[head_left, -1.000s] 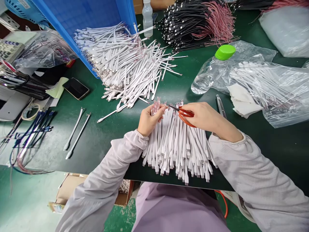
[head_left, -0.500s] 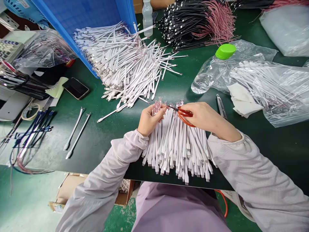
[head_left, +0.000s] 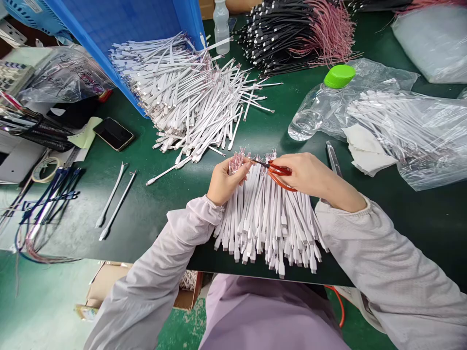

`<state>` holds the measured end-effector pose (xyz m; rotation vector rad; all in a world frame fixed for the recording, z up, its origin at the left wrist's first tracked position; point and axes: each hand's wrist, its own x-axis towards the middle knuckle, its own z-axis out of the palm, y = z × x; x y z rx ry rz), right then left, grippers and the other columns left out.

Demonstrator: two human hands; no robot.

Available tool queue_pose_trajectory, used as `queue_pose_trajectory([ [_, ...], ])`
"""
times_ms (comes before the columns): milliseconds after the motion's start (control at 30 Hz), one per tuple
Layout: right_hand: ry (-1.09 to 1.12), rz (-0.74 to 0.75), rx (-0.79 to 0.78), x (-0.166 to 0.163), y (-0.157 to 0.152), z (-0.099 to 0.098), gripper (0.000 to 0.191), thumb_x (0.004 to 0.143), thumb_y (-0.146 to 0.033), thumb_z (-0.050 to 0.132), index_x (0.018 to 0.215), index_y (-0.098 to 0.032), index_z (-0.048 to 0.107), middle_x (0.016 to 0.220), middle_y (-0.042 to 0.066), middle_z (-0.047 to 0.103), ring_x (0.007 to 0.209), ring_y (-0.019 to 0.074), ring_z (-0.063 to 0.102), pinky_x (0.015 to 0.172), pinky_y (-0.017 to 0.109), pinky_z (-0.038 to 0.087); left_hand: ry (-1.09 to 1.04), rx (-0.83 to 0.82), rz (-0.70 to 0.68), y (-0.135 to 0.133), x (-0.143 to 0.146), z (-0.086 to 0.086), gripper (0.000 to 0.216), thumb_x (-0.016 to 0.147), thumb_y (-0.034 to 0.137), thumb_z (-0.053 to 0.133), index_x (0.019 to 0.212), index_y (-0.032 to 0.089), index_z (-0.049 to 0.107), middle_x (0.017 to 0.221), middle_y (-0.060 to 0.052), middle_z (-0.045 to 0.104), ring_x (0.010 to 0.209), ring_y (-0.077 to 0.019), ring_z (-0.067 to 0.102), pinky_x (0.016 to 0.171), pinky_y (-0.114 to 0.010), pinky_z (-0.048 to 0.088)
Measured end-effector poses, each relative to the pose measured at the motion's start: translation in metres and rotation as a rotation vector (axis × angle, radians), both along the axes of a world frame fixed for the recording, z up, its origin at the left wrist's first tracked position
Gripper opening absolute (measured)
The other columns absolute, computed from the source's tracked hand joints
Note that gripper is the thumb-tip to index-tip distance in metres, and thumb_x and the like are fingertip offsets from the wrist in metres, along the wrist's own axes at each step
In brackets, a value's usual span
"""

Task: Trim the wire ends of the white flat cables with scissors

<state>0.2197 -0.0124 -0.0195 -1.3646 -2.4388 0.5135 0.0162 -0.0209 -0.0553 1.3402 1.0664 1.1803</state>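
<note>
A fanned bundle of short white cables (head_left: pixel 266 223) lies at the near table edge, plugs toward me, stripped pink wire ends pointing away. My left hand (head_left: pixel 226 181) is closed round the top left of that bundle, pinching the wire ends. My right hand (head_left: pixel 310 174) grips red-handled snips (head_left: pixel 279 172), whose dark tip touches the wire ends beside my left thumb.
A big heap of white cables (head_left: pixel 189 97) spills from a blue crate (head_left: pixel 120 29). Black cables (head_left: pixel 292 34) lie at the back. A green-capped bottle (head_left: pixel 321 102), plastic bags (head_left: pixel 408 131), a phone (head_left: pixel 114 133), two loose cables (head_left: pixel 115 199) and a metal tool (head_left: pixel 333 158) surround the green mat.
</note>
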Motion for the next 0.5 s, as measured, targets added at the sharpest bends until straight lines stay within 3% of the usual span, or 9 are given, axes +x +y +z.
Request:
queue_pose_trajectory([
  [367, 0.014, 0.021, 0.088, 0.0053, 0.0033, -0.0029, 0.029, 0.081, -0.022, 0.054, 0.056, -0.019, 0.041, 0.052, -0.002, 0.047, 0.047, 0.0105, 0.039, 0.049, 0.026, 0.026, 0.007, -0.003, -0.019, 0.0013, -0.0012, -0.0015, 0.028, 0.079, 0.042, 0.068, 0.085, 0.014, 0.069, 0.062, 0.001, 0.057, 0.051, -0.0079, 0.05, 0.049, -0.021, 0.04],
  [500, 0.121, -0.09, 0.182, 0.0036, 0.0027, -0.0057, 0.033, 0.083, -0.024, 0.055, 0.054, -0.02, 0.041, 0.05, -0.001, 0.045, 0.046, 0.0113, 0.037, 0.049, 0.028, 0.026, 0.108, -0.047, -0.034, 0.005, -0.0059, 0.0011, 0.032, 0.079, 0.042, 0.067, 0.092, 0.014, 0.073, 0.074, -0.003, 0.066, 0.066, -0.0129, 0.058, 0.066, -0.025, 0.047],
])
